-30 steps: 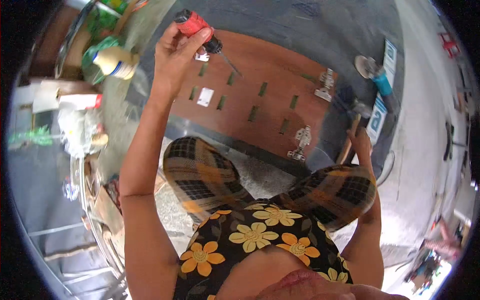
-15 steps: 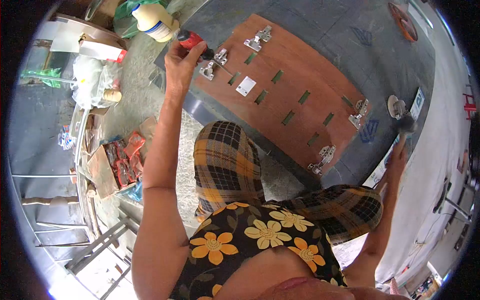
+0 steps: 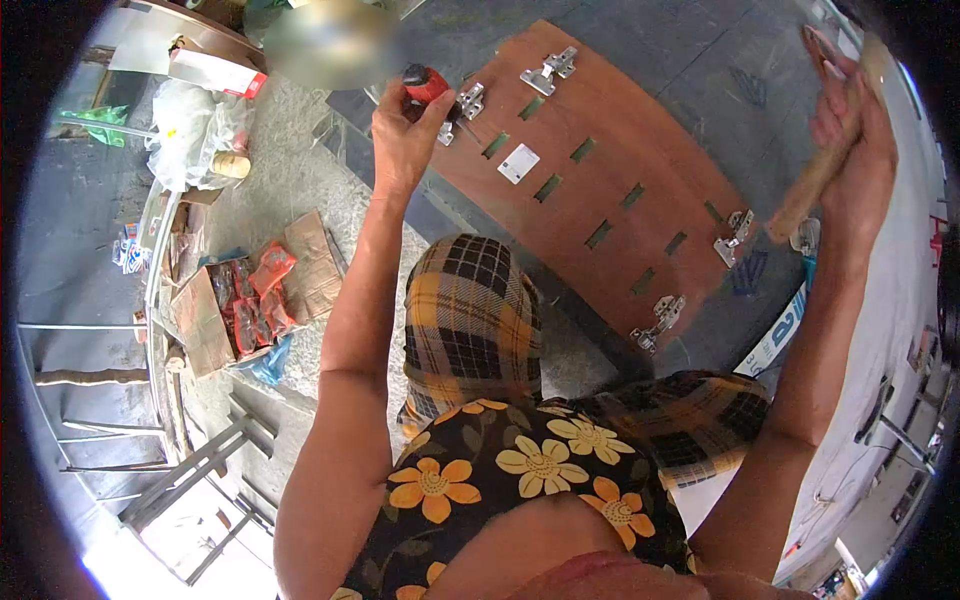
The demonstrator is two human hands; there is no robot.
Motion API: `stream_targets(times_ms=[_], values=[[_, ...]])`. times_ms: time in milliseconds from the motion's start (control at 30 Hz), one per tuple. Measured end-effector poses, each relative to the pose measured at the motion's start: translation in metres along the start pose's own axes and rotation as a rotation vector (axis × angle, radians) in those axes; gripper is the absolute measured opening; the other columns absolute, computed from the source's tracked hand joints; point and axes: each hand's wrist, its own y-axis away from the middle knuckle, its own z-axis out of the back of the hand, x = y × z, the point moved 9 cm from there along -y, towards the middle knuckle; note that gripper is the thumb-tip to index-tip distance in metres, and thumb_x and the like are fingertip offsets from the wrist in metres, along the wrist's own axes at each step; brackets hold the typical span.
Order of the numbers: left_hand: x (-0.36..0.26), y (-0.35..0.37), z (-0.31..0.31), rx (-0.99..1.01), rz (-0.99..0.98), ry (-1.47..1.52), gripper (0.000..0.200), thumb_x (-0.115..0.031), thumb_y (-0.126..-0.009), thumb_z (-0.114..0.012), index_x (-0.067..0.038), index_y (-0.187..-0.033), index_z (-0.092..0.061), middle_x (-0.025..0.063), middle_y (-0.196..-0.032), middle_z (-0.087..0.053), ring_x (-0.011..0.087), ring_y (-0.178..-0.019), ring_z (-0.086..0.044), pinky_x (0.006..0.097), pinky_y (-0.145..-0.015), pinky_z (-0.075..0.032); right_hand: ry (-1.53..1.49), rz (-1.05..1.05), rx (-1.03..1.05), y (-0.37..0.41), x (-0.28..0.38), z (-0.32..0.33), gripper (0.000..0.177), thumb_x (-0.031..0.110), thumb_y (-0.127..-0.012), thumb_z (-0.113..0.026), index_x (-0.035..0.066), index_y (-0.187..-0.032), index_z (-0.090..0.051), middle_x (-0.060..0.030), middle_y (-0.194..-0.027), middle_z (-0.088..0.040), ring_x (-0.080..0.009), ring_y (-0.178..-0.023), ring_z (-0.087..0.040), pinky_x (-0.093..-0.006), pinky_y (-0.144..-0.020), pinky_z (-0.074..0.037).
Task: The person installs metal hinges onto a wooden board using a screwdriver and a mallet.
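My left hand (image 3: 408, 130) grips a screwdriver (image 3: 427, 85) with a red and black handle, close to the metal hinges at the board's upper left corner. The reddish-brown wooden board (image 3: 610, 150) has several slots and a white label (image 3: 519, 163). Silver cabinet hinges sit at its corners, including one hinge (image 3: 548, 70) along the top edge and another hinge (image 3: 658, 322) at the lower right. Raised at the far right, my right hand (image 3: 850, 135) is wrapped round the wooden handle of a hammer (image 3: 805, 195); its head is not clearly visible.
The board lies on a dark sheet (image 3: 690, 60). On the left floor are a cardboard box (image 3: 205, 325) of red packets, plastic bags (image 3: 190, 130) and a white box (image 3: 215, 85). A reddish dish (image 3: 815, 45) is partly behind my right hand. A blurred pale container (image 3: 330, 45) stands at top.
My right hand has swung up and forward with the hammer. My left hand still holds the screwdriver near the upper left hinge. The view has shifted slightly.
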Motion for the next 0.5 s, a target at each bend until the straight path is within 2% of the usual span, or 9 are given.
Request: stream_targets(times_ms=[33, 133, 200, 267, 300, 400, 433, 500], values=[[0.001, 0.000, -0.002, 0.001, 0.007, -0.019, 0.025, -0.013, -0.084, -0.076, 0.001, -0.099, -0.064, 0.0056, -0.083, -0.069, 0.0081, -0.073, -0.060, 0.0250, -0.067, -0.050, -0.015, -0.047, 0.031, 0.002, -0.002, -0.015, 0.037, 0.025, -0.104, -0.042, -0.006, -0.122, -0.052, -0.0009, -0.077, -0.043, -0.0086, -0.063, -0.036, -0.0245, -0.061, -0.034], [-0.003, -0.003, -0.006, 0.007, -0.006, -0.068, 0.025, -0.014, -0.083, -0.077, 0.002, -0.098, -0.064, 0.0056, -0.081, -0.069, 0.0077, -0.072, -0.061, 0.0249, -0.065, -0.050, 0.019, 0.003, -0.007, -0.004, 0.006, -0.036, 0.040, 0.027, -0.104, -0.038, -0.006, -0.123, -0.051, -0.0012, -0.075, -0.042, -0.0090, -0.062, -0.036, -0.0239, -0.059, -0.032], [-0.004, -0.001, -0.006, 0.006, -0.011, -0.088, 0.027, -0.014, -0.082, -0.078, 0.002, -0.097, -0.064, 0.0055, -0.081, -0.069, 0.0075, -0.071, -0.060, 0.0248, -0.064, -0.050, -0.170, 0.160, 0.074, 0.004, 0.030, -0.052, 0.034, 0.029, -0.102, -0.047, -0.001, -0.111, -0.059, -0.0020, -0.065, -0.046, -0.0083, -0.055, -0.042, -0.0238, -0.052, -0.035], [-0.005, 0.001, -0.008, -0.013, -0.018, -0.086, 0.028, -0.015, -0.080, -0.080, 0.002, -0.097, -0.065, 0.0053, -0.080, -0.069, 0.0074, -0.070, -0.060, 0.0248, -0.063, -0.050, -0.242, 0.209, 0.110, 0.010, 0.035, -0.054, 0.035, 0.030, -0.102, -0.045, -0.001, -0.111, -0.059, -0.0023, -0.064, -0.046, -0.0083, -0.054, -0.042, -0.0240, -0.051, -0.034], [-0.005, 0.002, -0.009, -0.017, -0.008, -0.084, 0.029, -0.016, -0.080, -0.080, 0.002, -0.097, -0.065, 0.0051, -0.080, -0.069, 0.0072, -0.070, -0.060, 0.0247, -0.063, -0.050, -0.221, 0.174, 0.103, 0.014, 0.029, -0.054, 0.039, 0.029, -0.102, -0.040, -0.004, -0.117, -0.055, -0.0021, -0.069, -0.043, -0.0087, -0.057, -0.039, -0.0241, -0.054, -0.032], [-0.006, 0.007, -0.010, -0.039, -0.001, -0.100, 0.031, -0.017, -0.079, -0.081, 0.001, -0.098, -0.065, 0.0047, -0.079, -0.069, 0.0069, -0.069, -0.059, 0.0247, -0.063, -0.050, -0.157, 0.099, -0.061, 0.032, 0.026, -0.044, 0.036, 0.029, -0.099, -0.033, -0.003, -0.108, -0.048, -0.0030, -0.072, -0.040, -0.0111, -0.058, -0.036, -0.0269, -0.056, -0.031], [-0.006, 0.008, -0.011, -0.050, -0.014, -0.117, 0.031, -0.017, -0.078, -0.082, 0.001, -0.098, -0.065, 0.0048, -0.078, -0.069, 0.0068, -0.068, -0.059, 0.0249, -0.062, -0.050, -0.174, 0.120, -0.048, 0.037, 0.024, -0.043, 0.029, 0.029, -0.097, -0.035, 0.003, -0.093, -0.047, -0.0034, -0.071, -0.041, -0.0123, -0.057, -0.036, -0.0279, -0.056, -0.031], [-0.007, 0.008, -0.012, -0.071, -0.041, -0.164, 0.033, -0.018, -0.077, -0.082, 0.002, -0.098, -0.065, 0.0058, -0.077, -0.068, 0.0074, -0.067, -0.059, 0.0255, -0.062, -0.051, -0.266, 0.132, 0.036, 0.039, 0.020, -0.043, 0.029, 0.030, -0.095, -0.037, 0.007, -0.079, -0.047, -0.0040, -0.069, -0.041, -0.0139, -0.055, -0.036, -0.0292, -0.055, -0.031]])
